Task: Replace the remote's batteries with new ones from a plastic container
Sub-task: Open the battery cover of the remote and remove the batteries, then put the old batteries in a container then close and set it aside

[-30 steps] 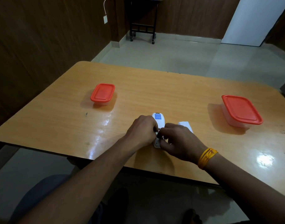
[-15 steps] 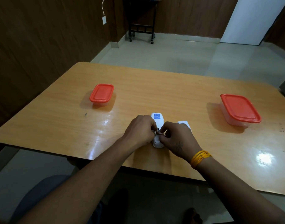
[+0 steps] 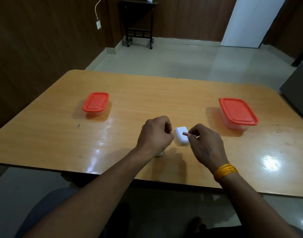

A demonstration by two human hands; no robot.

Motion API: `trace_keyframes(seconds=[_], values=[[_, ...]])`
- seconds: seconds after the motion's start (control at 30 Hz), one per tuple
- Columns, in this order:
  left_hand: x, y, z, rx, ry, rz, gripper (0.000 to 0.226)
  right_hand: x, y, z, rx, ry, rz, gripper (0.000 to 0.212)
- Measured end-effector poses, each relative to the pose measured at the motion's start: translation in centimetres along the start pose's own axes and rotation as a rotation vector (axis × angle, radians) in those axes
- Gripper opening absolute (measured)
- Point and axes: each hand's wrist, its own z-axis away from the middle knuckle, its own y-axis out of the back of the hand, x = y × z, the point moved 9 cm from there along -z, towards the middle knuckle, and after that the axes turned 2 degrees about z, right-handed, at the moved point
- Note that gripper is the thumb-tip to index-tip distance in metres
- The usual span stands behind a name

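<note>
pinkish battery [image 3: 185, 133] pinched above white cover [image 3: 182, 137]

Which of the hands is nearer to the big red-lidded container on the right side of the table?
Right. The right hand sits just inward of the larger container, pinching a small battery. The left hand is farther away, beyond the white cover.

place: plain room, maybe office | cues: wood-panelled walls [image 3: 44, 40], tiled floor [image 3: 164, 57], bare table [image 3: 147, 93]

right hand [image 3: 205, 145] pinching a battery [image 3: 186, 133] above white cover [image 3: 182, 137], left hand [image 3: 155, 134] curled beside
</note>
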Motion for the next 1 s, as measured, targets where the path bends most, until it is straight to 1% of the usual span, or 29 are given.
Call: trace_keyframes(seconds=[0.07,0.17,0.27,0.37,0.5,0.6,0.8,1.0], values=[[1.0,-1.9,0.2,-0.042,0.02,0.041,0.012,2.3,1.0,0.3,0.015,-0.061,0.027,0.008],[2.3,-5.3,0.5,-0.122,0.039,0.061,0.011,5.1,2.0,0.5,-0.036,-0.206,0.073,0.012],[3.5,-8.4,0.6,-0.161,0.023,-0.015,0.01,6.7,2.5,1.0,-0.08,-0.288,0.138,0.013],[4.6,-10.6,0.6,-0.173,0.007,-0.062,0.009,8.1,2.4,1.5,-0.14,-0.348,0.177,0.018],[6.0,-12.5,0.3,-0.153,-0.041,-0.106,0.007,9.4,2.7,1.6,-0.148,-0.378,0.166,0.019],[6.7,-13.3,0.2,-0.133,-0.045,-0.118,0.003,10.1,2.5,1.8,-0.182,-0.406,0.139,0.022],[6.5,-13.8,-0.2,-0.125,-0.028,-0.11,0.009,11.2,2.1,1.6,-0.188,-0.409,0.096,0.031],[6.0,-13.5,-0.3,-0.102,-0.03,-0.098,0.019,11.0,1.9,1.3,-0.183,-0.38,0.1,0.03]])
